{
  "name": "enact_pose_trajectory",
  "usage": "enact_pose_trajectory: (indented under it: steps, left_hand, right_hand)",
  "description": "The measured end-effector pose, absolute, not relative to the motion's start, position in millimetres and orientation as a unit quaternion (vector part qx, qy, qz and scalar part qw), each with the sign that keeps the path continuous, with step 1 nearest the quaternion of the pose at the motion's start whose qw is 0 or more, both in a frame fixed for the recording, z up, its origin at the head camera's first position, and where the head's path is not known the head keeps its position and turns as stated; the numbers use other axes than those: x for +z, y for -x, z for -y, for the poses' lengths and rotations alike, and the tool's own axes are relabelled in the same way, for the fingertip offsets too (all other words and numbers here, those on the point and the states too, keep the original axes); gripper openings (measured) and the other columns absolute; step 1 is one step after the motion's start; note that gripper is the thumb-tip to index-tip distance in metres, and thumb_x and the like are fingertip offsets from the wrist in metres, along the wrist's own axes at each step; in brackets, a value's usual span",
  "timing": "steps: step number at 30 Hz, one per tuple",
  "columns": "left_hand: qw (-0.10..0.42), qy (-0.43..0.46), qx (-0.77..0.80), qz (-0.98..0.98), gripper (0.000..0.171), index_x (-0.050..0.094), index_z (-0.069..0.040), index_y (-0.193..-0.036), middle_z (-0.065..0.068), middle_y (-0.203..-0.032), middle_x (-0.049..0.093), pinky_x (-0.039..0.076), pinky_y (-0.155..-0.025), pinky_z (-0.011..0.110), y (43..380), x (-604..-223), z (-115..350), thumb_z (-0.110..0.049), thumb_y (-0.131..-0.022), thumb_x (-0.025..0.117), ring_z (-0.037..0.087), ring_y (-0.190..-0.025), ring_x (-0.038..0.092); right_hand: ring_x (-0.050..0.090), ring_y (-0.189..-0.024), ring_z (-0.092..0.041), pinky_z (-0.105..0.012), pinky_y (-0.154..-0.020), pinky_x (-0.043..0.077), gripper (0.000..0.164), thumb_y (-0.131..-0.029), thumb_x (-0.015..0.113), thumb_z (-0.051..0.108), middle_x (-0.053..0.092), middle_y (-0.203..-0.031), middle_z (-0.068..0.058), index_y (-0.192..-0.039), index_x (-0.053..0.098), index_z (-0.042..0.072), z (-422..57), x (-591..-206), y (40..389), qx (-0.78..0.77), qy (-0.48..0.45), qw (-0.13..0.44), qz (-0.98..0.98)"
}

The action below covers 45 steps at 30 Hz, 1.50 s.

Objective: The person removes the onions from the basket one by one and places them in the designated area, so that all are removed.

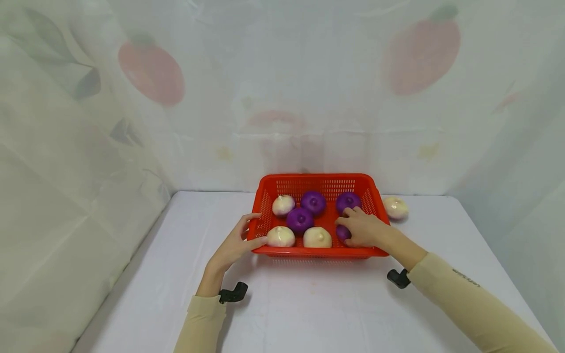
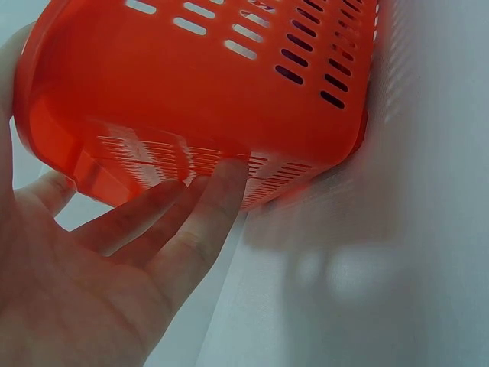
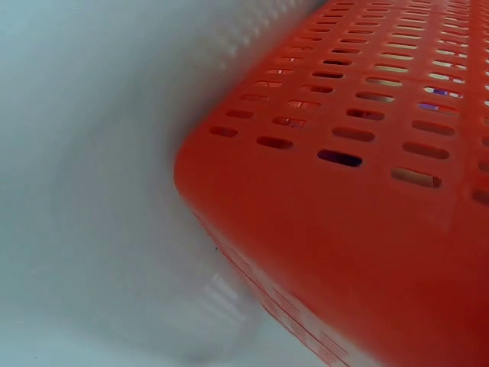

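A red plastic basket [image 1: 318, 252] with slotted walls holds several turnips, some showing purple tops and others pale bottoms. My left hand [image 1: 231, 245] grips its left side, the thumb over the rim near the front corner and the fingers along the outer wall. In the left wrist view, those fingers [image 2: 206, 222] lie against the slotted red wall. My right hand [image 1: 364, 228] reaches over the right rim and holds a purple-topped turnip [image 1: 343, 234], partly hidden by the fingers. Just behind it sits another purple turnip [image 1: 348, 200]. The right wrist view shows only the basket's outer wall [image 3: 321, 222].
Outside the basket, by its right wall, a pale turnip [image 1: 396, 208] lies on the white table [image 1: 300, 304]. Inside, pale turnips [image 1: 280, 236] line the front left, with purple ones [image 1: 300, 220] behind. A printed curtain [image 1: 318, 98] hangs close behind the table.
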State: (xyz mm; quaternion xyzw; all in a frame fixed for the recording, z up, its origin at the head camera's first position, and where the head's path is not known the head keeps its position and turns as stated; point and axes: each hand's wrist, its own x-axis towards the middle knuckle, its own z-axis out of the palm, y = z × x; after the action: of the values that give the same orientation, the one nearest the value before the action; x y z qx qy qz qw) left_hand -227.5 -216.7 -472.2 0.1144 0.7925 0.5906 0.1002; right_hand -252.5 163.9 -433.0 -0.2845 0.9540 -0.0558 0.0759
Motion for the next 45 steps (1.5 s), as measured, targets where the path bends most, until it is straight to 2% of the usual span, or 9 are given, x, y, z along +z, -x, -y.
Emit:
enact_pose_trajectory:
  steps: [8, 21, 31, 45]
  left_hand:
    - [0.098, -0.119, 0.59, -0.793, 0.065, 0.042, -0.028, -0.146, 0.017, -0.155, 0.037, 0.043, -0.104, 0.056, 225.8, -471.6, 216.0, -0.025, -0.092, 0.077, 0.043, -0.136, 0.043]
    - [0.101, -0.115, 0.589, -0.793, 0.067, 0.041, -0.026, -0.147, 0.019, -0.155, 0.037, 0.044, -0.103, 0.056, 226.3, -469.7, 215.4, -0.025, -0.091, 0.078, 0.044, -0.137, 0.043]
    - [0.098, -0.116, 0.591, -0.792, 0.063, 0.042, -0.027, -0.146, 0.02, -0.152, 0.04, 0.047, -0.101, 0.053, 226.4, -470.9, 215.7, -0.021, -0.093, 0.075, 0.043, -0.135, 0.045]
    - [0.097, -0.122, 0.587, -0.795, 0.065, 0.041, -0.022, -0.148, 0.019, -0.151, 0.04, 0.048, -0.099, 0.051, 226.0, -470.2, 216.0, -0.021, -0.093, 0.075, 0.042, -0.133, 0.046]
  right_hand:
    - [0.05, -0.112, -0.034, -0.051, -0.082, 0.057, 0.05, -0.081, 0.08, 0.023, 0.055, -0.12, -0.011, -0.128, 0.068, 0.013, -163.9, -431.4, 252.6, -0.071, 0.302, 0.057, -0.949]
    - [0.049, -0.119, -0.036, -0.051, -0.091, 0.055, 0.048, -0.08, 0.076, 0.023, 0.055, -0.127, -0.012, -0.127, 0.068, 0.015, -170.5, -404.9, 244.8, -0.113, 0.303, 0.031, -0.946]
    - [0.049, -0.119, -0.033, -0.048, -0.083, 0.056, 0.05, -0.079, 0.074, 0.027, 0.055, -0.132, -0.012, -0.128, 0.068, 0.019, -173.0, -387.7, 238.0, -0.108, 0.289, -0.001, -0.951]
    - [0.051, -0.117, -0.035, -0.052, -0.08, 0.058, 0.049, -0.079, 0.073, 0.022, 0.055, -0.133, -0.016, -0.127, 0.069, 0.017, -185.7, -365.4, 226.1, -0.12, 0.276, -0.044, -0.953]
